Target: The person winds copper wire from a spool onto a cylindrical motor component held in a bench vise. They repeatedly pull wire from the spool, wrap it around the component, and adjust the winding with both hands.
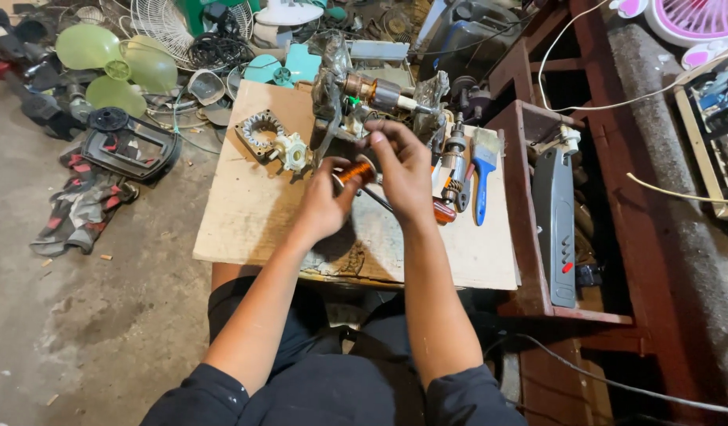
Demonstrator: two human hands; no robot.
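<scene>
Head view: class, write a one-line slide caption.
Both hands, left and right, hold a copper coil above a cardboard-covered bench.

Copper coil: mostly covered by left hand and right hand; shape unclear.
Screwdriver: shaft hidden under right hand.
Pink fan: cut by top edge.
Left-hand grip: cannot tell.

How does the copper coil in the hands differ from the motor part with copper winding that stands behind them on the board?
The copper coil is small and held between the left hand and right hand; the motor part is larger and no hand touches it. The coil looks bare; the motor part has a metal shaft and sits among grey metal pieces. Both show shiny orange-brown copper wire above the same board.
</scene>
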